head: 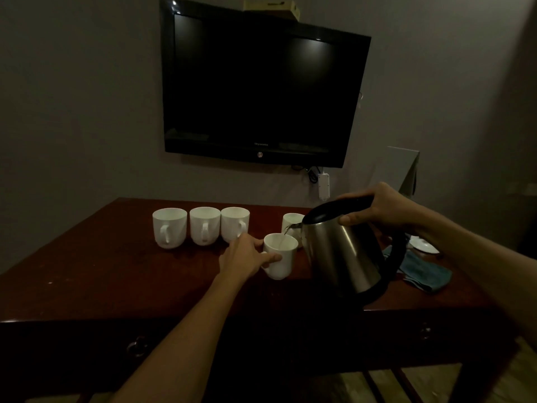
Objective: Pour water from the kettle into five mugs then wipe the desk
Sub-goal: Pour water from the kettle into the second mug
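One mug [291,223] sits half hidden behind the tilted kettle [343,251].

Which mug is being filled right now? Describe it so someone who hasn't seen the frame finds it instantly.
On the dark red desk below the wall TV, look left of the tilted steel kettle. The mug being filled sits under its spout, forward of the others, with the left hand gripping its handle. It alone is held and receiving water.
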Demonstrator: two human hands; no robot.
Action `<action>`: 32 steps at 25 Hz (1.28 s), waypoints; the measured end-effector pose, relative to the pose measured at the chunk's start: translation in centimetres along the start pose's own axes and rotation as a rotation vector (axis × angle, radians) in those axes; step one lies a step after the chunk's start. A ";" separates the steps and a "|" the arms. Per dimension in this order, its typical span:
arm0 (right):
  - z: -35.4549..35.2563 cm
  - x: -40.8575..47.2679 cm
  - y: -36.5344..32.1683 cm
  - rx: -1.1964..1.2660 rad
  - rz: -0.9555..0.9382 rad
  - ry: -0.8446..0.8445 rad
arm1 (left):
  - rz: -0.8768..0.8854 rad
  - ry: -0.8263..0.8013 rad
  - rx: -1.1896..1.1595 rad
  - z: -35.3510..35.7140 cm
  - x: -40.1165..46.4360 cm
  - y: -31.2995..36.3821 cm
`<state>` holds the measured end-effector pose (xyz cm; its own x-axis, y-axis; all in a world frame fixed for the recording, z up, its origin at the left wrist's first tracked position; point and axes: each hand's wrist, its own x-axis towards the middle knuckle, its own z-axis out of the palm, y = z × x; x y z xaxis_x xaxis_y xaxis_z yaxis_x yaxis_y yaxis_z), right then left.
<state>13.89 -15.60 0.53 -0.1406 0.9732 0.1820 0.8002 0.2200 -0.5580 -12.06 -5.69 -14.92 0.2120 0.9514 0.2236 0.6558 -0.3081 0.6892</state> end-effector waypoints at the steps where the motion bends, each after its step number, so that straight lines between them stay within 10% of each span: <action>1: -0.1 0.1 0.2 0.002 0.003 0.003 | 0.001 -0.002 -0.002 0.0 0.0 0.0; 32: 0.1 1.0 0.1 0.020 0.025 -0.021 | -0.052 -0.079 0.008 -0.3 0.4 0.0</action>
<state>13.80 -14.57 0.62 -0.1328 0.9796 0.1510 0.7917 0.1965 -0.5785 -12.18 -5.31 -14.63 0.2338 0.9633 0.1320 0.6732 -0.2583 0.6929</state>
